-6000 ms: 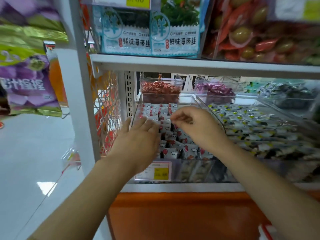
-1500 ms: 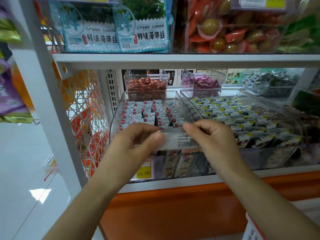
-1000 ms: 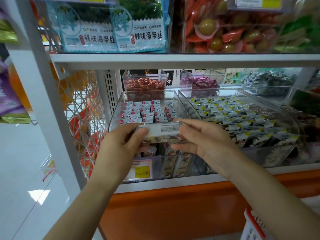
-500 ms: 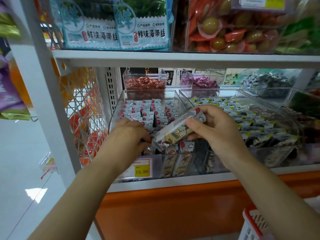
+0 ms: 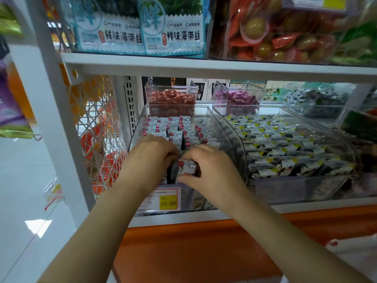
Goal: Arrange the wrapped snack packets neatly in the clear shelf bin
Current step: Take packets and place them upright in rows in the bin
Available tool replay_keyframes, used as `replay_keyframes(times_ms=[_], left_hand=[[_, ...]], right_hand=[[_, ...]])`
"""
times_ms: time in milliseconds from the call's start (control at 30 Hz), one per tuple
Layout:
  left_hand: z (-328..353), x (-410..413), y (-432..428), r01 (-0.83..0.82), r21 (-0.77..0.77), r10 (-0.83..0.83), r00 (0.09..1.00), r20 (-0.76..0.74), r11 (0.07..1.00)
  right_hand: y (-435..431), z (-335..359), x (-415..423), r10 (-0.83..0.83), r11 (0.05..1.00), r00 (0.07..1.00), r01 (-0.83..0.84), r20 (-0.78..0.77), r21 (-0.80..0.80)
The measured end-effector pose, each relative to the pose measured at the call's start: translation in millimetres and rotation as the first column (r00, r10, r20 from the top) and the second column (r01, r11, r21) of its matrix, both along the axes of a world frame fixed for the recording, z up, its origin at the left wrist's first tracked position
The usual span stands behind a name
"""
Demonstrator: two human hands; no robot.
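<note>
Both hands meet at the front of the clear bin [image 5: 136, 129] — the left-hand bin on the lower shelf [image 5: 183, 218]. Right hand [image 5: 212, 172]: fingers [image 5: 196, 155] curled over one snack packet [image 5: 187, 166], thumb under it, firm hold. The packet is white with a red dot and cloud print. It lies roughly level, just above the bin's front end.

Left hand [image 5: 150, 158] sits at 9 o'clock of the packet, fingers curled tight with the tips at its left end. Cannot tell whether they pinch it or only touch.

At 12 o'clock of the hands, standing rows of packets [image 5: 173, 127] with the same print fill the back of the bin, upright in files, with a dark gap near the middle. A price tag [image 5: 164, 200] reading 15.80 is on the bin's front, at 6 o'clock of the hands.

At 3 o'clock, just beside, is a second clear bin [image 5: 285, 189] holding yellow-cornered packets [image 5: 275, 144]. Behind — at 12 o'clock — is a small box of red candies [image 5: 171, 99], and at 1 o'clock one of purple candies [image 5: 238, 98]. The upper shelf [image 5: 204, 67] carries seaweed packs [image 5: 171, 31]. There is white wire mesh [image 5: 98, 127] at 9 o'clock of the bin and an orange panel [image 5: 204, 252] below the lower shelf.
</note>
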State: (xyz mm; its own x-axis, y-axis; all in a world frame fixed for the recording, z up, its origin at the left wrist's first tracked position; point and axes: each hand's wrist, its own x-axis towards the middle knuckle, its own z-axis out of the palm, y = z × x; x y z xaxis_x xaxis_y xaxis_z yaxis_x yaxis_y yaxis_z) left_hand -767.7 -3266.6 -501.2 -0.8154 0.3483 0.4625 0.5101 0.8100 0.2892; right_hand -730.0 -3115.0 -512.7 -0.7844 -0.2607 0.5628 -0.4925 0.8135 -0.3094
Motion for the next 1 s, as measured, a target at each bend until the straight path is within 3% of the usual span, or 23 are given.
replay_keyframes(times_ms=[133, 333, 433, 567, 667, 867, 933, 1000], left_hand=[[3, 4, -7, -0.050, 0.013, 0.051, 0.995, -0.081, 0.999], [3, 11, -15, -0.104, 0.019, 0.106, 0.986, -0.132, 0.994], [2, 13, -16, -0.100, 0.023, 0.102, 0.987, -0.126, 0.995], [2, 15, -16, -0.081, 0.043, 0.086, 0.987, -0.139, 0.996], [2, 15, -17, -0.070, 0.062, 0.078, 0.988, -0.137, 0.996], [1, 14, -15, -0.049, 0.099, 0.062, 0.988, -0.142, 0.994], [2, 16, -14, -0.044, 0.142, 0.065, 0.988, -0.143, 0.989], [3, 19, -14, -0.047, 0.186, 0.076, 0.986, -0.148, 0.981]], right_hand=[[-2, -1, -1, -0.039, 0.995, 0.999, 0.040, -0.009, 0.090], [-4, 1, -1, 0.074, 0.957, 0.995, -0.088, 0.062, 0.276], [0, 10, -9, 0.074, 0.979, 0.988, -0.098, 0.139, 0.178], [7, 22, -30, 0.018, 1.000, 0.994, -0.019, 0.109, 0.008], [7, 23, -42, -0.009, 0.999, 0.998, 0.007, 0.066, 0.035], [-3, 16, -50, -0.007, 0.969, 0.999, -0.005, 0.045, 0.248], [-1, 16, -49, 0.032, 0.991, 0.997, -0.041, 0.071, 0.128], [3, 20, -45, 0.078, 0.988, 0.993, -0.064, 0.091, -0.143]])
